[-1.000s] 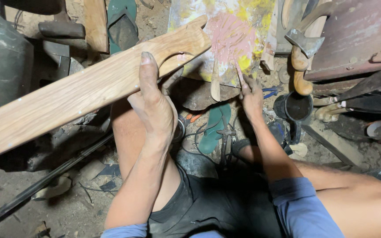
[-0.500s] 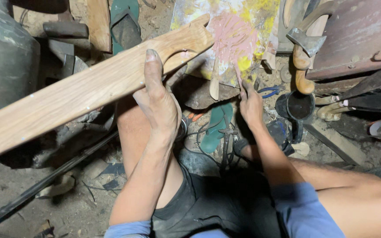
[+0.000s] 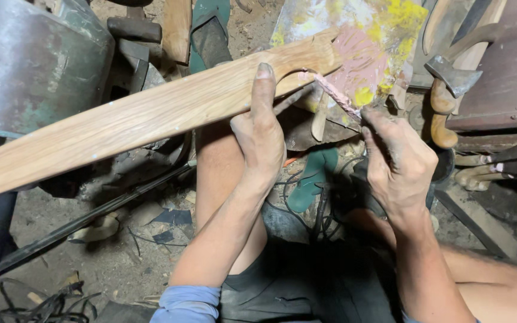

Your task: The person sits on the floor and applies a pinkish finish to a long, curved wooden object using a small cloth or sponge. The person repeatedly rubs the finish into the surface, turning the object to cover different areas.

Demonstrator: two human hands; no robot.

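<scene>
We see a long wooden board (image 3: 151,122) running at a slant from the lower left up toward the top middle, its far end cut into a curved notch. The left hand (image 3: 261,134) grips it just below that notch: the thumb lies straight up along the near face and the fingers wrap around behind, so the hand is closed on the wood.

The right hand (image 3: 399,158) is just to the right of the board's notched end, apart from the left hand. Its fingers are pressed together around the lower end of a thin pinkish stick (image 3: 333,93), which slants up and left so that its tip reaches the curve of the notch. We cannot tell whether the tip actually touches the wood.

Behind the notch lies a sheet (image 3: 384,36) smeared with yellow and pink paint. To the right of it a small axe (image 3: 450,75) with a wooden handle leans against a rusty brown metal surface (image 3: 504,78). At the upper left stands a big grey-green metal body (image 3: 31,60). A dark rod (image 3: 85,218) lies across the dirt floor (image 3: 115,257) under the board, and a green sandal (image 3: 309,179) lies between the person's bare legs.
</scene>
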